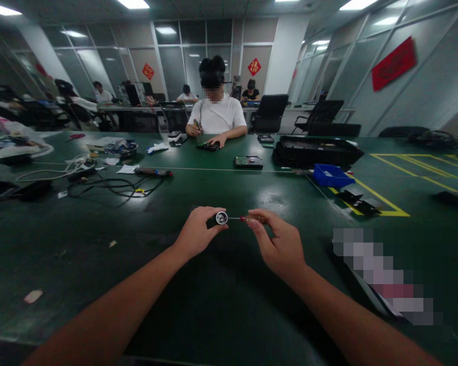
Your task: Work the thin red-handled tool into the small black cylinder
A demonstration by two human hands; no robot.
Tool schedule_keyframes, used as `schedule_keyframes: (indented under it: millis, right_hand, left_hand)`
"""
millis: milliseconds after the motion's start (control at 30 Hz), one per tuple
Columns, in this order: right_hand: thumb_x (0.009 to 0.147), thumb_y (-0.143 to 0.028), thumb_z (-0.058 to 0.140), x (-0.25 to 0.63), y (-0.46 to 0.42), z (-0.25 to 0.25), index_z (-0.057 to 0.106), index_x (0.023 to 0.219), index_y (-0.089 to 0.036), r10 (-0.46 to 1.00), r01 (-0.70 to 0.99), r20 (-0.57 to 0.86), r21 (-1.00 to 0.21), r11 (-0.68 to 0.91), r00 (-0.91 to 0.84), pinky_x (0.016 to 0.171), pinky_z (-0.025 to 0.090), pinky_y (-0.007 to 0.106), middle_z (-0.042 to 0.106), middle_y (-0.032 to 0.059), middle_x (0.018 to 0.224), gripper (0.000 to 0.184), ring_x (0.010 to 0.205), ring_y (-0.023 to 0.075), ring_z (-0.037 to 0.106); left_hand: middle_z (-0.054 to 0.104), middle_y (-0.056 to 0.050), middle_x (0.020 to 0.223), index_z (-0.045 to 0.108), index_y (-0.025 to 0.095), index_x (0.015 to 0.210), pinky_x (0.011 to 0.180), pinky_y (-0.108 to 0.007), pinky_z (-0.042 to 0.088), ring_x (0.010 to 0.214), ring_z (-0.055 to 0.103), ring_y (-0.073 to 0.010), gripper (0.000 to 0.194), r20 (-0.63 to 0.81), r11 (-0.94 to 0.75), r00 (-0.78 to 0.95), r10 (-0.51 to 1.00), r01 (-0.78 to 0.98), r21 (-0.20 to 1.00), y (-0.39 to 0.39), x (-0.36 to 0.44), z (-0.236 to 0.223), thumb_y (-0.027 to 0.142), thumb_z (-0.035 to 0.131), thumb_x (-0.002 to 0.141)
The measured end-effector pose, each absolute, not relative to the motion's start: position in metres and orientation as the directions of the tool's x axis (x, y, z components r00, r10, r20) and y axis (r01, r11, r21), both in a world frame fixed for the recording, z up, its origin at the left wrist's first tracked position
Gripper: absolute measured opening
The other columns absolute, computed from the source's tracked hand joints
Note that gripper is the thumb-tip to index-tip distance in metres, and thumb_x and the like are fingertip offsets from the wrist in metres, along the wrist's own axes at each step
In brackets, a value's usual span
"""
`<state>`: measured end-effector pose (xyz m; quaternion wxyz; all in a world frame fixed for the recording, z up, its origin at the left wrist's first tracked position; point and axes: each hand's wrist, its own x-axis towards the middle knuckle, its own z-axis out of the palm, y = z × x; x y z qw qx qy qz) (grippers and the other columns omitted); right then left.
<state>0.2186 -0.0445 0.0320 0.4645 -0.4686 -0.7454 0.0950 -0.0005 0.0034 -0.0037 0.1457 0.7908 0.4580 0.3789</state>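
Over the middle of the green table, my left hand (198,229) grips a small round part (222,218) with a white rim and a dark inside that faces me. My right hand (280,239) is closed around the handle of a screwdriver (245,219), which looks reddish and partly see-through. Its thin metal shaft lies level and points left, and the tip meets the round part's right side. Whether the tip sits in a screw or just touches the rim is too small to tell. My fingers hide much of the handle and the back of the round part.
Across the green table (156,284), a person (217,114) works on a dark device. A circuit board (249,161), a long black case (316,151) and a blue bin (333,176) stand ahead. Cables (114,187) and an electric screwdriver (152,172) lie left; a blurred flat item (381,279) lies right.
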Motion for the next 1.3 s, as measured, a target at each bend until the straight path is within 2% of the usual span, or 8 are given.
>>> schedule_keyframes:
  millis: [467,600,700,833,1133,1300]
  right_hand:
    - [0.098,-0.032,0.054,0.2194,-0.0436,0.0338,0.067,0.11,-0.021,0.798,0.609,0.596,-0.602,0.516,-0.087,0.077,0.054,0.033,0.077,0.0053,0.095,0.021,0.085,0.0204,0.071]
    - [0.093,-0.039,0.062,0.2189,-0.0436,0.035,0.071,0.092,-0.022,0.802,0.633,0.592,-0.593,0.498,-0.077,0.067,0.052,0.031,0.076,0.0034,0.084,0.019,0.073,0.0187,0.07]
    - [0.088,-0.044,0.068,0.2187,-0.0442,0.0363,0.069,0.075,-0.022,0.793,0.656,0.605,-0.57,0.495,-0.072,0.059,0.048,0.028,0.072,0.0005,0.07,0.026,0.06,0.0157,0.065]
    - [0.086,-0.047,0.07,0.2188,-0.0446,0.0369,0.065,0.068,-0.021,0.781,0.672,0.62,-0.547,0.5,-0.076,0.054,0.045,0.026,0.068,-0.0009,0.062,0.032,0.053,0.0136,0.061]
    - [0.089,-0.043,0.067,0.2206,-0.0453,0.0347,0.063,0.074,-0.022,0.766,0.642,0.613,-0.511,0.572,-0.195,0.062,0.048,0.03,0.07,0.0014,0.071,0.026,0.064,0.0166,0.065]
    - [0.094,-0.029,0.058,0.2225,-0.0465,0.039,0.067,0.1,-0.022,0.714,0.593,0.631,-0.461,0.66,-0.304,0.071,0.052,0.033,0.071,0.0045,0.085,0.013,0.077,0.0193,0.066]
  left_hand:
    - [0.072,-0.003,0.117,0.068,0.026,0.12,0.097,-0.043,0.045,0.111,0.062,-0.0241,0.038,0.47,-0.549,0.306,0.828,0.613,0.568,0.0018,-0.0014,-0.0012,0.028,0.078,0.083]
    - [0.073,-0.003,0.116,0.069,0.026,0.117,0.096,-0.043,0.046,0.109,0.063,-0.0244,0.036,0.482,-0.574,0.331,0.811,0.609,0.547,0.0024,-0.0012,-0.0019,0.03,0.079,0.082]
    - [0.073,-0.003,0.114,0.07,0.026,0.116,0.095,-0.043,0.046,0.108,0.064,-0.0246,0.036,0.486,-0.582,0.338,0.806,0.602,0.546,0.0027,-0.001,-0.0024,0.031,0.079,0.082]
    - [0.074,-0.004,0.113,0.07,0.025,0.116,0.095,-0.043,0.046,0.107,0.064,-0.0248,0.036,0.484,-0.581,0.339,0.807,0.603,0.546,0.003,-0.0013,-0.0031,0.031,0.079,0.081]
    - [0.074,-0.004,0.113,0.07,0.025,0.116,0.094,-0.043,0.046,0.106,0.064,-0.0243,0.037,0.494,-0.604,0.362,0.79,0.598,0.527,0.0046,-0.0026,-0.0045,0.031,0.08,0.081]
    - [0.074,-0.003,0.114,0.069,0.025,0.117,0.094,-0.042,0.045,0.107,0.064,-0.0245,0.037,0.487,-0.608,0.377,0.788,0.607,0.512,0.0053,-0.003,-0.005,0.032,0.079,0.081]
